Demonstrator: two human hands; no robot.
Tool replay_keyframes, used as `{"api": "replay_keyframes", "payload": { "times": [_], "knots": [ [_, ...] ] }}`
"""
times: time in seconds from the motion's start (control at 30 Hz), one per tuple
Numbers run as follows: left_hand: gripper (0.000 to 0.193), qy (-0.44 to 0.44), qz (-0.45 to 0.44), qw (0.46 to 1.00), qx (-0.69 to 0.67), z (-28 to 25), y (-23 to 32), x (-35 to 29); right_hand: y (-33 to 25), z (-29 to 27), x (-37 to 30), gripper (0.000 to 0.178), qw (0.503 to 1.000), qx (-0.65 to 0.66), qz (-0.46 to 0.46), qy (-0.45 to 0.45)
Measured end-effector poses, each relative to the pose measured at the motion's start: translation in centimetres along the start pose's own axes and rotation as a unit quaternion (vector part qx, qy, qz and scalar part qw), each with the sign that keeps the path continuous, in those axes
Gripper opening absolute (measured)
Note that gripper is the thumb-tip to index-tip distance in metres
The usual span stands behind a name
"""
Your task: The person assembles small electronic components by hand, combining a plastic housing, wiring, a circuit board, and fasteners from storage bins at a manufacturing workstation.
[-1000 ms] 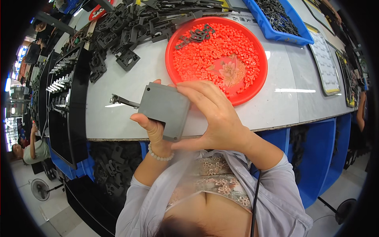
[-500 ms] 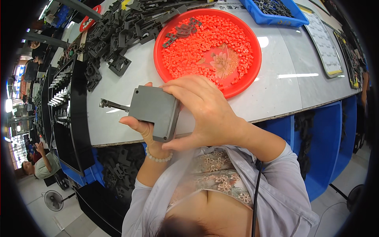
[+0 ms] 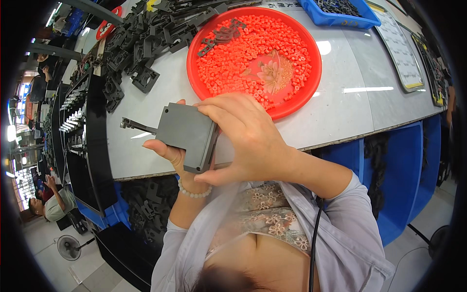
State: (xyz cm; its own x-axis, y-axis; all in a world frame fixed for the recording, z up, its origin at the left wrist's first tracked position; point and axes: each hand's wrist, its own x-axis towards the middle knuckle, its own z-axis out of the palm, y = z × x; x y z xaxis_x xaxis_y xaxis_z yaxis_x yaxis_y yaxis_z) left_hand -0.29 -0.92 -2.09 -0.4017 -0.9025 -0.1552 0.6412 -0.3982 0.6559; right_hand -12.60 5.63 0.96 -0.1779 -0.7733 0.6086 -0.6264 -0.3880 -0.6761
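The plastic block [image 3: 187, 136] held up is plain dark grey. Behind it, the round tray [image 3: 311, 87] is bright red with a pale flower motif at its centre, heaped with orange-red pellets [image 3: 243, 58]. The table [image 3: 340, 112] is light grey, the bin [image 3: 340, 17] blue, the bracelet [image 3: 192, 191] white beads.

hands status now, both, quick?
Left hand: holds the grey plastic block from beneath.
Right hand: closed over the block's right edge.

Plastic housing [image 3: 187, 136] between both hands, tray [image 3: 311, 92] of beads [image 3: 243, 53] behind
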Motion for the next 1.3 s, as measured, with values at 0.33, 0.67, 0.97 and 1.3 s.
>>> {"api": "replay_keyframes", "payload": {
  "times": [0.33, 0.67, 0.97, 1.3],
  "knots": [
    [0.073, -0.020, -0.001, 1.000, 0.016, -0.1, 1.1, -0.2, 0.4, 0.9, -0.3, 0.083, 0.999, -0.005, 0.004, -0.036],
    [0.067, -0.103, 0.071, 0.991, 0.051, 1.3, 0.8, 0.5, 1.3, 0.4, -1.0, 0.060, 0.769, 0.510, 0.379, -0.074],
    [0.067, -0.157, 0.009, 0.986, 0.058, 1.5, 2.4, -0.3, 1.0, 1.6, -1.6, 0.036, 0.773, 0.516, 0.365, -0.061],
    [0.046, -0.078, 0.047, 0.994, 0.060, -0.9, 6.1, -2.2, 0.1, 3.2, -0.5, 0.057, 0.898, 0.387, 0.200, -0.063]
  ]
}}
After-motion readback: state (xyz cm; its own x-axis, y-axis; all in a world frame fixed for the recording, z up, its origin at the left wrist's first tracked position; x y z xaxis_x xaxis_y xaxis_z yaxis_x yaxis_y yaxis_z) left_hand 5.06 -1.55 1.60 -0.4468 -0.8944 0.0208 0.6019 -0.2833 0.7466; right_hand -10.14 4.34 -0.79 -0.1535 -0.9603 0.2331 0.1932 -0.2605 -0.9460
